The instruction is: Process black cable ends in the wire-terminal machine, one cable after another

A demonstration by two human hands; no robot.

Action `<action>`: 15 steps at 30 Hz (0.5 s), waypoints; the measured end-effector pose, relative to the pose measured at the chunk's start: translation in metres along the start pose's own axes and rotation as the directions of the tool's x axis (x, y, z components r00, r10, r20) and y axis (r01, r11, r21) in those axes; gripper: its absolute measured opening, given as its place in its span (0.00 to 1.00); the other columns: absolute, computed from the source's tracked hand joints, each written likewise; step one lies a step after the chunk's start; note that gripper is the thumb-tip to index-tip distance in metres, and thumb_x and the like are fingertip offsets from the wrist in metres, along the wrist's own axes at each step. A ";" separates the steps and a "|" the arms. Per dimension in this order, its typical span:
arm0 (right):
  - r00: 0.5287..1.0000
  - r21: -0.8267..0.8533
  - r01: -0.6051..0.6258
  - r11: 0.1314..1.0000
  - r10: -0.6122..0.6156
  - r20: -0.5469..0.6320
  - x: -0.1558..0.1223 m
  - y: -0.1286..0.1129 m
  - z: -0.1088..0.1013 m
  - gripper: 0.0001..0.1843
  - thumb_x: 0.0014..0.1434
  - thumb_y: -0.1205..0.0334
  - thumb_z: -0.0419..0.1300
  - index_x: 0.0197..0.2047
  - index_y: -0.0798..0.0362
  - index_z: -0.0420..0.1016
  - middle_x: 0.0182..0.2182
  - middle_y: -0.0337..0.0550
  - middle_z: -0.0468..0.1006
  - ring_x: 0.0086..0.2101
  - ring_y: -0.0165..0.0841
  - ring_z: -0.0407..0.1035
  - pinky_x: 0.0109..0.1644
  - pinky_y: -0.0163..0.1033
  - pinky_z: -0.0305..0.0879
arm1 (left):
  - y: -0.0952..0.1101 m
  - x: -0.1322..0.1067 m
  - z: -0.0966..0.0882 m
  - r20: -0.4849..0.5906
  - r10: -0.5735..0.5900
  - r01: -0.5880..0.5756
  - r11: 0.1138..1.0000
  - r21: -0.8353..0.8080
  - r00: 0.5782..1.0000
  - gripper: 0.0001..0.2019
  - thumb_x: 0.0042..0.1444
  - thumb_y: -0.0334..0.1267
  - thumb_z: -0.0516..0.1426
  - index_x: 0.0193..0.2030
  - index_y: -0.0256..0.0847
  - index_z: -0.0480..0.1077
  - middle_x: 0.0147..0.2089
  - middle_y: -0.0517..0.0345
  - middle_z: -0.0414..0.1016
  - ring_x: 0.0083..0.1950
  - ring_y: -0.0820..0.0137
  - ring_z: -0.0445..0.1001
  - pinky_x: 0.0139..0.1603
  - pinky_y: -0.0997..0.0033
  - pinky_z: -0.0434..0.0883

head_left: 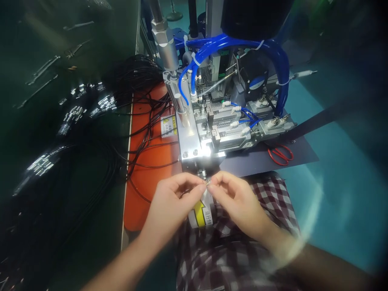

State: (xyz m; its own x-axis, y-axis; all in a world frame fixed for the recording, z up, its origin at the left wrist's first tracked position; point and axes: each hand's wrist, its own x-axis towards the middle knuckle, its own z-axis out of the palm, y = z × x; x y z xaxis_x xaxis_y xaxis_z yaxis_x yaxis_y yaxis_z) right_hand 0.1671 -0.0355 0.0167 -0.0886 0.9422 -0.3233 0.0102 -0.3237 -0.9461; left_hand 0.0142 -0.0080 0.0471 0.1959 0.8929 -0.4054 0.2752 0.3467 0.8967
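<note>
My left hand (178, 194) and my right hand (232, 192) meet in a pinch at the front of a metal machine (190, 139). Between the fingertips shows a tiny shiny metal piece (208, 182), too small to name. Both thumbs and forefingers press together around it, so most of it is hidden. Just behind the fingertips, a small metal fitting (204, 174) sticks out from the machine's front face. Below the hands is a white label with a yellow arrow (200, 214).
Black cables (142, 141) run over the orange board (136, 210) on the left. Thick blue air tubes (280, 72) arch above the machine. Red-handled scissors (281, 155) lie on the grey sheet (251, 161) at right. Bundles with shiny metal ends (42, 163) lie far left. Checkered cloth (218, 262) is below.
</note>
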 end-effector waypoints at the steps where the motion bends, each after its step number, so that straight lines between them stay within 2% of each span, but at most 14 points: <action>1: 0.999 0.025 -0.039 0.999 0.038 0.023 0.001 0.000 0.000 0.08 0.59 0.60 0.57 0.31 0.53 0.66 0.23 0.33 0.63 0.22 0.26 0.54 0.25 0.34 0.53 | -0.001 0.001 0.000 0.007 -0.017 0.017 1.000 -0.014 1.000 0.06 0.51 0.38 0.62 0.29 0.38 0.75 0.25 0.62 0.72 0.27 0.76 0.67 0.26 0.81 0.64; 3: 0.998 0.040 -0.058 0.997 0.057 0.032 0.002 0.002 0.002 0.07 0.59 0.60 0.57 0.31 0.53 0.66 0.23 0.33 0.63 0.23 0.26 0.54 0.26 0.34 0.54 | -0.003 0.002 -0.002 -0.009 -0.045 0.045 0.999 -0.013 0.999 0.07 0.51 0.39 0.62 0.29 0.38 0.75 0.23 0.63 0.70 0.24 0.78 0.65 0.23 0.81 0.62; 6: 1.000 -0.023 0.013 1.000 -0.013 0.001 0.000 0.004 0.005 0.07 0.60 0.60 0.57 0.31 0.53 0.67 0.25 0.35 0.65 0.25 0.27 0.57 0.28 0.35 0.57 | -0.005 0.000 -0.004 -0.018 -0.125 0.125 0.992 -0.009 0.992 0.09 0.51 0.43 0.62 0.29 0.38 0.73 0.21 0.64 0.67 0.20 0.79 0.61 0.18 0.80 0.58; 10: 0.997 -0.129 0.081 0.988 -0.081 0.006 -0.003 0.004 0.008 0.07 0.61 0.62 0.56 0.31 0.52 0.68 0.26 0.35 0.67 0.27 0.28 0.61 0.31 0.36 0.59 | -0.009 -0.002 -0.009 0.057 -0.271 0.276 0.956 -0.100 0.961 0.12 0.51 0.46 0.62 0.28 0.38 0.72 0.19 0.66 0.62 0.20 0.79 0.57 0.19 0.80 0.57; 15: 0.998 -0.136 0.028 0.990 -0.022 0.051 0.000 -0.002 0.003 0.07 0.59 0.62 0.58 0.30 0.54 0.70 0.25 0.35 0.67 0.25 0.27 0.59 0.29 0.34 0.58 | -0.015 -0.001 -0.012 0.118 -0.291 0.308 0.935 -0.173 0.949 0.12 0.51 0.45 0.62 0.27 0.38 0.70 0.18 0.69 0.56 0.19 0.81 0.52 0.20 0.79 0.55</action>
State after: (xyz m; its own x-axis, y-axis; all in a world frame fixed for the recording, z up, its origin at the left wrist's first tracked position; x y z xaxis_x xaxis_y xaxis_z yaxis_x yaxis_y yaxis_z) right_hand 0.1646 -0.0347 0.0186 -0.1391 0.9433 -0.3013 0.1427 -0.2820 -0.9487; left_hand -0.0014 -0.0103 0.0364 0.2173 0.7129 -0.6668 0.1552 0.6492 0.7446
